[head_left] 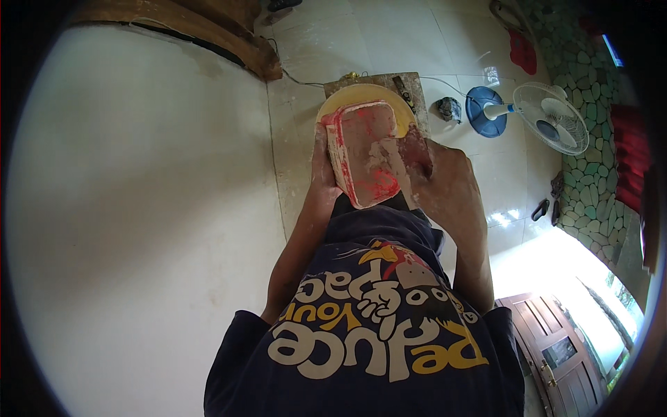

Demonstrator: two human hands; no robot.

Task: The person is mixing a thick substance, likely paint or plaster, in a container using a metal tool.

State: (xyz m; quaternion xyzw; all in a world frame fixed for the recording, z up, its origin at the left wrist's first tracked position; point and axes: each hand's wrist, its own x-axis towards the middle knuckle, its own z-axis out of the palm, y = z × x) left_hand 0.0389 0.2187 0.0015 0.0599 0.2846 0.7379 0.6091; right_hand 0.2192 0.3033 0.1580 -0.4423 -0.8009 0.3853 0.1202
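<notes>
A rectangular block-like box with rounded corners (368, 142), red and smeared with beige-brown paste, is tilted up in front of my torso. My left hand (321, 163) grips its left side, fingers along the edge. On the right side, my right hand (427, 167) is closed against the box, its fingers coated in the same paste. Whether a small tool or cloth is also under the right fingers, I cannot tell. Behind and below the box is a round yellow basin (326, 104), largely hidden by it.
The basin stands on a worn board (417, 83) with a dark tool (403, 92) on it. To the right are a dark crumpled bundle (449, 109) and a standing fan (552, 118) on a blue base. A white wall (139, 174) rises close at left; sandals (542, 208) lie farther right.
</notes>
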